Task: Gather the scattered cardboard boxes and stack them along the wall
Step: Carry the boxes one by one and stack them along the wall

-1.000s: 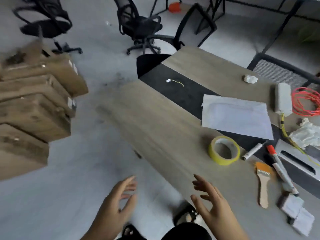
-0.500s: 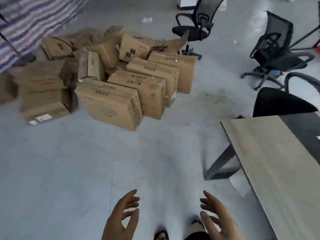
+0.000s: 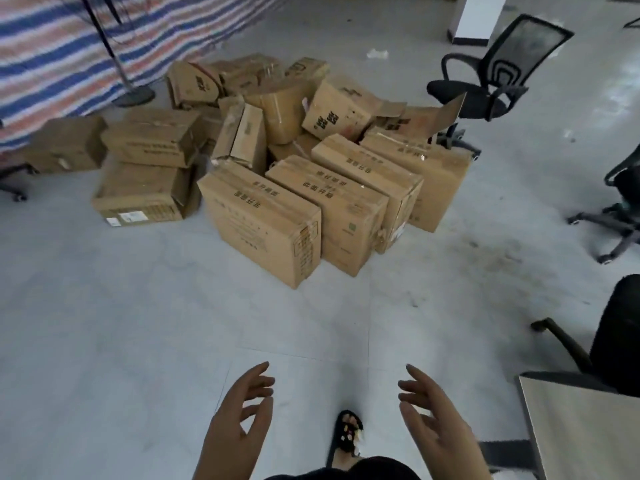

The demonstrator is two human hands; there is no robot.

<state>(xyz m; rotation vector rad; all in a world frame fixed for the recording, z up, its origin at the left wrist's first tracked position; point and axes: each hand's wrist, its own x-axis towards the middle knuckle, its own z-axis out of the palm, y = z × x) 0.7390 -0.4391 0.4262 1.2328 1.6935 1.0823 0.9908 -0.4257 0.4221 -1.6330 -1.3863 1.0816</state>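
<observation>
Fingers [image 3: 258, 382] on both hands are spread apart and loosely bent, holding nothing; the left hand [image 3: 235, 420] and right hand [image 3: 436, 424] hover at the bottom of the frame, as they did half a second ago. Since then the heap of cardboard boxes [image 3: 277, 168] has come closer and fills the upper middle, on the floor [image 3: 104, 341] below the striped tarp [image 3: 69, 53] at upper left. The table [image 3: 588, 438] has slid to the lower right corner, cut off by the edge. Boxes at the back look crushed, though blur makes that uncertain. A sandal [image 3: 346, 434] shows between the wrists.
</observation>
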